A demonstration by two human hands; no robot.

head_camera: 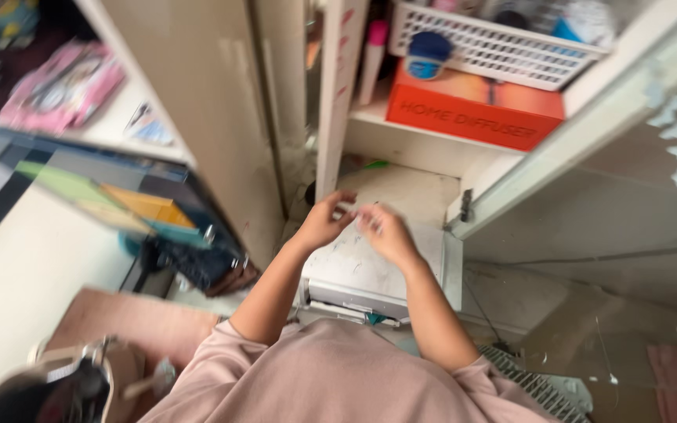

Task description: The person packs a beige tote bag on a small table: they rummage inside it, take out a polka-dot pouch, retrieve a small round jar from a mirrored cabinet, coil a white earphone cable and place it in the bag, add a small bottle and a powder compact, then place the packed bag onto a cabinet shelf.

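I see both hands raised close together over a white printer (370,270) that sits on the bottom of an open cabinet. The left hand (324,223) has its fingers curled inward toward the right hand (385,231), and the two nearly meet at the fingertips. A small pale item (352,208) appears pinched between them, but motion blur prevents me from identifying it or confirming which hand grips it. The item sits above the rear edge of the printer top, in front of the lower cabinet shelf (409,188). On the shelf above stands an orange box (472,110), with a white slatted basket (495,47) resting on it and a blue-capped jar (427,55) at the box's left end. A glass cabinet door (628,196) stands open to the right.
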